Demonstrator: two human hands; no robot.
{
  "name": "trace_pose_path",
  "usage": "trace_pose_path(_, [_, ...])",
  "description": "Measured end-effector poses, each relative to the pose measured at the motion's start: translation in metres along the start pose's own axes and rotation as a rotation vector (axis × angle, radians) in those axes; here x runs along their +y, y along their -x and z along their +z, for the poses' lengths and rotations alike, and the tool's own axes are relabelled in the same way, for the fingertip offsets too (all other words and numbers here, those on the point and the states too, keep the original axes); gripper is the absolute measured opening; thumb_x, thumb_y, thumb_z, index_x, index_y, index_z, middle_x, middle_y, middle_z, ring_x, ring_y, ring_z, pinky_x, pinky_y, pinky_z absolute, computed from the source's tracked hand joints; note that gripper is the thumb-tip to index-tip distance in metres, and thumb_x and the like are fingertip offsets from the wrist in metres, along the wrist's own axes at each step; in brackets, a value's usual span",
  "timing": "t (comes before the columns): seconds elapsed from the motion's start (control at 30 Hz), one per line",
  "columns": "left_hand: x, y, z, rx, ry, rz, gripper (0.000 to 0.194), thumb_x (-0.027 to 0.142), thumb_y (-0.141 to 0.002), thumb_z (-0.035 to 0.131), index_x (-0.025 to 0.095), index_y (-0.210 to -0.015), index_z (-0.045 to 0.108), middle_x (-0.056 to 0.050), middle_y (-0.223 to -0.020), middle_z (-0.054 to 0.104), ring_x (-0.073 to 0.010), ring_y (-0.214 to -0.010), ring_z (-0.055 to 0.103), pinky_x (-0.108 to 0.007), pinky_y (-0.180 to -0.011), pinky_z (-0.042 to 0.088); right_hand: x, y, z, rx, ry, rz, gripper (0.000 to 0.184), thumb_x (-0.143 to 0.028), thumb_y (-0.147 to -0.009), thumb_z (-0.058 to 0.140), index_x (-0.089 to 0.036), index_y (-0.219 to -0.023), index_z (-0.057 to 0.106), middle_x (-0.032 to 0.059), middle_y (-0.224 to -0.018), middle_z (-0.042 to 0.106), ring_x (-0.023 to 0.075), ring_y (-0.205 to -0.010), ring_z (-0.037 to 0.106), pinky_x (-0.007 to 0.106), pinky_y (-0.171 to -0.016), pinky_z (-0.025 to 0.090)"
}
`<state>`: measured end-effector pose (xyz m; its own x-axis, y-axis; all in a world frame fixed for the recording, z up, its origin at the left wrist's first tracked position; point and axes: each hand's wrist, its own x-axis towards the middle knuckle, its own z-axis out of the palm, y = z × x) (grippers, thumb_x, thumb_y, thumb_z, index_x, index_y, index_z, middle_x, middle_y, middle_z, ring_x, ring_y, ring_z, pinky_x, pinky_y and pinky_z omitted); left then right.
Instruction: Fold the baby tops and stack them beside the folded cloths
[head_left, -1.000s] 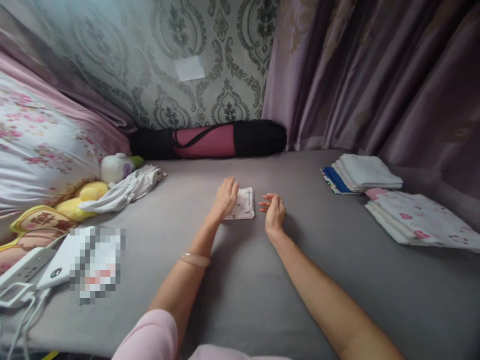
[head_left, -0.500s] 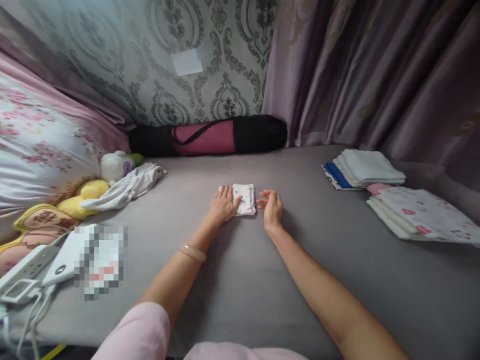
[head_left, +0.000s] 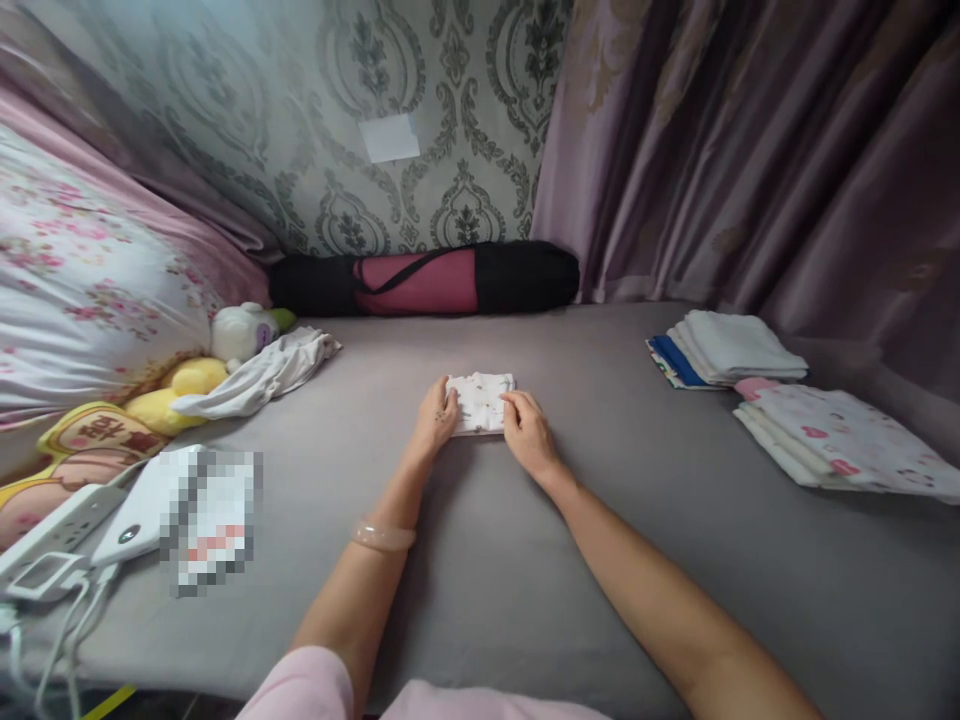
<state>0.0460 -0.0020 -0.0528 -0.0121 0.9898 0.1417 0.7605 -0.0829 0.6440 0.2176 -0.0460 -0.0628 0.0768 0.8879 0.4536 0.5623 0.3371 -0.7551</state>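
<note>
A small folded white cloth with a faint print lies on the grey bed sheet in the middle. My left hand grips its left edge, fingers curled onto the fabric. On the cloth's right edge my right hand pinches the fabric with bent fingers. A pale bangle sits on my left wrist.
A white garment and plush toys lie left by a floral pillow. A power strip and cables sit at the near left. A black-and-pink roll bag lies against the wall. Folded cloth stacks rest right, by the curtain.
My right hand has closed in from beside the cloth onto its right edge. The left hand has slid from lying on top to gripping the left edge.
</note>
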Motion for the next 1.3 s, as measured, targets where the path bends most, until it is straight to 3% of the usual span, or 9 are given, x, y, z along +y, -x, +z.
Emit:
trace_pose_path(0.2, [-0.007, 0.007, 0.005, 0.022, 0.027, 0.047, 0.037, 0.022, -0.093, 0.042, 0.016, -0.127, 0.052, -0.013, -0.128, 0.060, -0.0218, -0.119, 0.056, -0.034, -0.102, 0.042, -0.019, -0.007, 0.013, -0.342, 0.379, -0.074, 0.045, -0.024, -0.095, 0.032, -0.016, -0.135, 0.051, 0.0115, -0.149, 0.042, 0.0242, -0.140, 0.031, 0.047, -0.114, 0.021])
trace_pose_path(0.37, [-0.014, 0.008, 0.012, 0.079, -0.063, 0.081, 0.034, 0.030, -0.093, 0.045, 0.016, -0.123, 0.053, -0.014, -0.119, 0.063, -0.0237, -0.114, 0.057, -0.036, -0.099, 0.042, -0.029, -0.013, 0.027, -0.454, 0.490, -0.174, 0.049, -0.032, -0.098, 0.030, -0.017, -0.142, 0.044, 0.0103, -0.153, 0.034, 0.0260, -0.144, 0.023, 0.052, -0.116, 0.009])
trace_pose_path(0.57, [-0.018, 0.005, 0.008, 0.043, -0.208, -0.002, 0.037, 0.044, -0.087, 0.054, 0.013, -0.105, 0.063, -0.016, -0.116, 0.060, -0.0288, -0.117, 0.051, -0.038, -0.101, 0.038, -0.009, -0.010, 0.022, -0.456, 0.534, -0.140, 0.053, -0.030, -0.097, 0.031, -0.005, -0.142, 0.043, 0.0171, -0.150, 0.039, 0.0278, -0.141, 0.030, 0.044, -0.116, 0.019])
trace_pose_path(0.7, [-0.013, 0.003, 0.005, 0.005, -0.211, -0.073, 0.041, 0.047, -0.084, 0.055, 0.012, -0.102, 0.065, -0.018, -0.122, 0.057, -0.0309, -0.122, 0.048, -0.039, -0.103, 0.035, 0.003, -0.015, 0.009, -0.384, 0.512, -0.100, 0.049, -0.026, -0.094, 0.032, -0.007, -0.135, 0.050, 0.0166, -0.148, 0.042, 0.0253, -0.138, 0.034, 0.038, -0.112, 0.029])
trace_pose_path(0.83, [-0.009, 0.001, 0.001, 0.011, -0.148, -0.112, 0.038, 0.047, -0.079, 0.061, 0.014, -0.100, 0.062, -0.016, -0.121, 0.057, -0.0317, -0.124, 0.047, -0.039, -0.102, 0.035, -0.002, -0.019, 0.003, -0.275, 0.592, 0.125, 0.054, -0.035, -0.090, 0.045, -0.005, -0.135, 0.048, 0.0238, -0.144, 0.042, 0.0334, -0.130, 0.043, 0.044, -0.106, 0.034])
trace_pose_path(0.97, [-0.004, 0.001, 0.000, 0.036, 0.087, -0.142, 0.032, 0.035, -0.070, 0.068, 0.019, -0.092, 0.053, -0.008, -0.101, 0.062, -0.0260, -0.106, 0.057, -0.035, -0.089, 0.043, -0.009, -0.021, 0.004, -0.305, 0.652, 0.229, 0.043, -0.033, -0.089, 0.044, -0.007, -0.120, 0.059, 0.0248, -0.133, 0.052, 0.0355, -0.126, 0.045, 0.044, -0.104, 0.033])
trace_pose_path(1.13, [0.004, 0.004, 0.003, -0.068, 0.757, -0.125, 0.038, 0.026, -0.064, 0.068, 0.022, -0.089, 0.040, 0.007, -0.070, 0.053, -0.0108, -0.059, 0.054, -0.021, -0.058, 0.043, -0.002, -0.026, 0.005, -0.332, 0.527, 0.221, 0.032, -0.022, -0.085, 0.047, -0.012, -0.110, 0.062, 0.0185, -0.127, 0.057, 0.0282, -0.122, 0.049, 0.035, -0.103, 0.035])
trace_pose_path(1.2, [0.009, 0.006, 0.002, -0.097, 0.930, -0.134, 0.046, 0.028, -0.061, 0.073, 0.021, -0.092, 0.039, 0.007, -0.069, 0.055, -0.0105, -0.057, 0.054, -0.022, -0.057, 0.044, 0.001, -0.028, 0.002, -0.329, 0.408, 0.239, 0.032, -0.019, -0.081, 0.050, -0.014, -0.111, 0.061, 0.0149, -0.125, 0.058, 0.0247, -0.120, 0.051, 0.032, -0.102, 0.036])
trace_pose_path(1.3, [0.014, 0.008, -0.004, -0.123, 1.104, -0.106, 0.060, 0.027, -0.059, 0.078, 0.019, -0.107, 0.043, 0.000, -0.084, 0.064, -0.0151, -0.071, 0.062, -0.027, -0.067, 0.050, 0.004, -0.028, -0.004, -0.329, 0.161, 0.313, 0.038, -0.017, -0.079, 0.052, -0.017, -0.116, 0.058, 0.0109, -0.122, 0.062, 0.0218, -0.114, 0.055, 0.031, -0.098, 0.040])
